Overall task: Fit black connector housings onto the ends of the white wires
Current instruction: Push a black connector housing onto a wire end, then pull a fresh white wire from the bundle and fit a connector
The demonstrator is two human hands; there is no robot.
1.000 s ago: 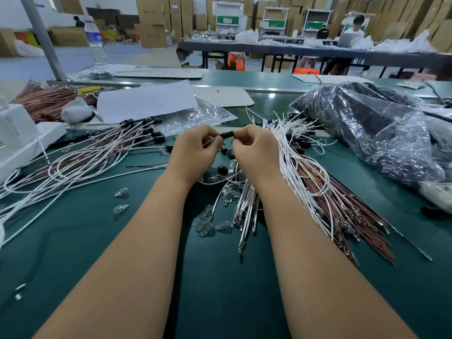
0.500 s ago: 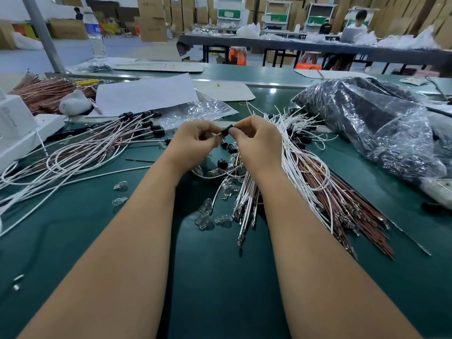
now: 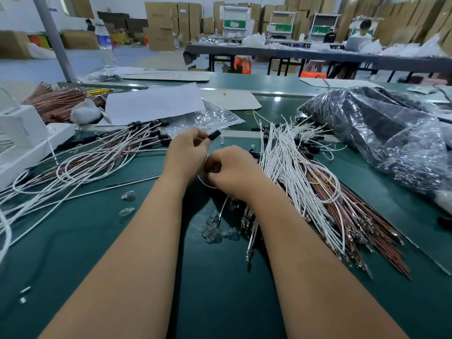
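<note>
Pinching black housing [image 3: 214,135], left hand [image 3: 188,152]

On the counter [image 3: 73,253], a spread of finished wires [image 3: 80,165] lies to the left, and a bundle of wires [image 3: 300,182] lies to the right. Between them sit the left hand [image 3: 187,152] and, just nearer, the right hand [image 3: 232,171]. Far right lies a plastic bag [image 3: 381,133]. Behind the left spread lies a paper sheet [image 3: 154,102]; a bottle [image 3: 105,46] stands farther back.
</note>
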